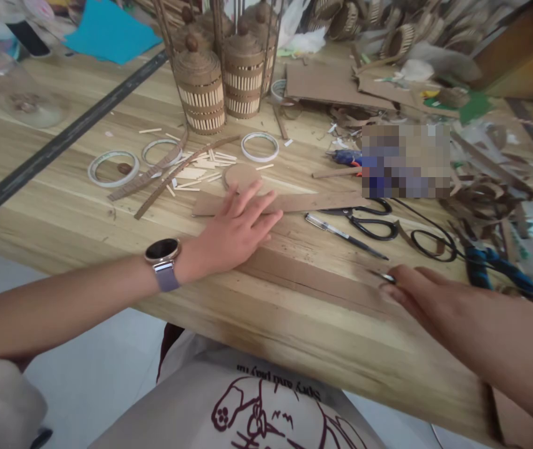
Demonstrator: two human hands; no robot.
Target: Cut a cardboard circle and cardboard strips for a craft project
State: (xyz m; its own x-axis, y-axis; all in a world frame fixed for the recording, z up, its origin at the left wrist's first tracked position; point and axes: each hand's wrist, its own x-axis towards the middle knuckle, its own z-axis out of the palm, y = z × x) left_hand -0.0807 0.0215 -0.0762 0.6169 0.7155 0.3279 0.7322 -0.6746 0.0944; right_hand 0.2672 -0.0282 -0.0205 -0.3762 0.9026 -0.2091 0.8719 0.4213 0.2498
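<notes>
Long flat brown cardboard strip (pixel 317 280), axis left-right. Left hand (pixel 229 237) nearer, fingers spread over left end; right hand (pixel 439 302) pinches slim dark pointed tool (pixel 381 275) near right end.

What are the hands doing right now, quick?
Left hand: open, fingers spread over a brown cardboard strip.
Right hand: closed, holding a small pointed tool; can't tell what kind.
</notes>
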